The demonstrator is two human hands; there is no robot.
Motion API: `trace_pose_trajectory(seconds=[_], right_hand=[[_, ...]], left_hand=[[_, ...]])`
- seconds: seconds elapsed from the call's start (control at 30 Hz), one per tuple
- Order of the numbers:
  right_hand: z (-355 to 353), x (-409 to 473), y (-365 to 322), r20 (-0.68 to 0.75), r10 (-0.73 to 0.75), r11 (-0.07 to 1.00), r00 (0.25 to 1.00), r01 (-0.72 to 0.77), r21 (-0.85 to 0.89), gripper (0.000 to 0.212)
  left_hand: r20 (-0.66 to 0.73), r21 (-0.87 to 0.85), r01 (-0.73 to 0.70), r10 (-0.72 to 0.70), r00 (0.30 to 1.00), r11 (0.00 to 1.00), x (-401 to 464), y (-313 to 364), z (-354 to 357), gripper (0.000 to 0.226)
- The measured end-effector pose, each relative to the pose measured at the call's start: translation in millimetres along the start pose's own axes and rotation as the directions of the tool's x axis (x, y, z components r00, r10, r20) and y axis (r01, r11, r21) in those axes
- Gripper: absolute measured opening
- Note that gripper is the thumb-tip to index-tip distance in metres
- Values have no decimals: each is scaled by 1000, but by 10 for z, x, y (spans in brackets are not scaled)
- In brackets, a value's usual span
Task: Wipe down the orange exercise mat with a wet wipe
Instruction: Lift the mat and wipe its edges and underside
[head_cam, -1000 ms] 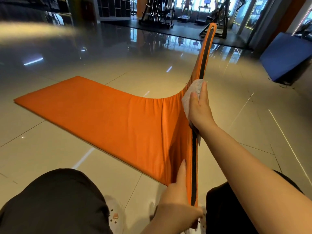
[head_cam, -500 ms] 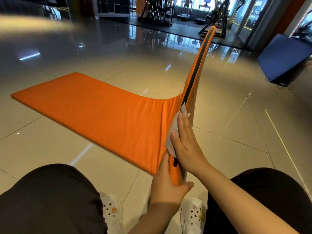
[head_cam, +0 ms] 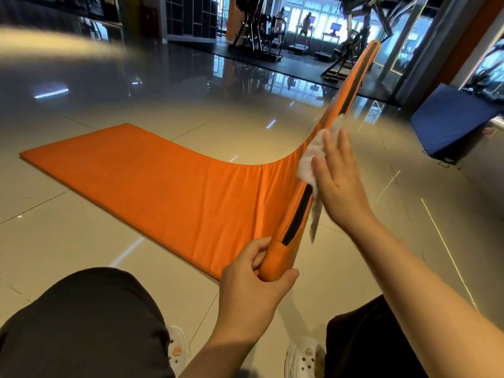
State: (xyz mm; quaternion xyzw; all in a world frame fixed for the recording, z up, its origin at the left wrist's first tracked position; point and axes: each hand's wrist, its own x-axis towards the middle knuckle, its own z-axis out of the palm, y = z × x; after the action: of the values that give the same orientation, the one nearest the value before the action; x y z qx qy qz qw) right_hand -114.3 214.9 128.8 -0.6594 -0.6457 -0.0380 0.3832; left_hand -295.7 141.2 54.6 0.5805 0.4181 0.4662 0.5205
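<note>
The orange exercise mat (head_cam: 169,186) lies on the tiled floor with its right side lifted upright, so its thin edge with a black strip runs up and away. My left hand (head_cam: 253,285) grips the near bottom corner of that raised edge, fingers and thumb curled round it. My right hand (head_cam: 338,181) lies flat with straight fingers against the right face of the raised part, pressing a white wet wipe (head_cam: 313,162) onto the mat. The wipe bunches above my fingers and hangs a little below my palm.
Glossy tiled floor (head_cam: 81,255) all around. A blue mat (head_cam: 450,118) leans at the right. Gym machines (head_cam: 259,31) stand at the back. My knees in dark trousers and white shoes (head_cam: 302,356) are at the bottom.
My right hand with the wipe has slid back up along the raised edge, away from my left hand. My left hand keeps its grip on the near corner.
</note>
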Motion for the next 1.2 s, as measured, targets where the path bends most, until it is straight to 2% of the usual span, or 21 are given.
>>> trace_pose_trajectory(seconds=[0.1, 0.2, 0.27, 0.37, 0.47, 0.6, 0.77, 0.9, 1.0, 1.1, 1.2], right_hand=[[331, -443, -294, 52, -221, 972, 974, 216, 88, 52], [490, -738, -394, 113, -341, 937, 933, 327, 123, 42], [421, -641, -336, 113, -375, 925, 920, 365, 104, 43], [203, -273, -188, 76, -299, 953, 951, 294, 75, 49], [-1, 50, -31, 9, -224, 974, 975, 223, 45, 54], [24, 30, -145, -48, -171, 982, 984, 174, 69, 53], [456, -696, -483, 76, -381, 916, 921, 366, 161, 35], [374, -673, -396, 150, -466, 880, 872, 439, 182, 39], [204, -376, -228, 163, -385, 922, 909, 369, 119, 48], [-5, -67, -23, 87, -280, 959, 956, 274, 74, 49], [-105, 17, 24, 50, -214, 977, 976, 213, 26, 51]], left_hand=[[-78, -28, -26, 24, 997, 999, 50, 3, -91, 23], [-88, -15, 3, -4, 996, 1000, 65, -13, -154, 20], [-72, -13, -12, 11, 997, 1000, 64, 41, -180, 20], [-15, -5, -41, 41, 999, 999, 44, 140, -187, 17], [34, 45, -59, 57, 998, 997, 12, 122, -202, 30], [16, 2, -39, 39, 999, 999, 72, 128, -264, 32], [-55, -124, 18, -25, 998, 992, 154, 79, -309, 16], [-37, -121, 27, -31, 999, 992, 163, 106, -302, 22], [-1, -102, 13, -13, 1000, 995, 133, 154, -240, 29], [21, -61, 3, -1, 1000, 998, 77, 142, -201, 25], [28, -58, 16, -14, 999, 998, 74, 123, -167, 33]])
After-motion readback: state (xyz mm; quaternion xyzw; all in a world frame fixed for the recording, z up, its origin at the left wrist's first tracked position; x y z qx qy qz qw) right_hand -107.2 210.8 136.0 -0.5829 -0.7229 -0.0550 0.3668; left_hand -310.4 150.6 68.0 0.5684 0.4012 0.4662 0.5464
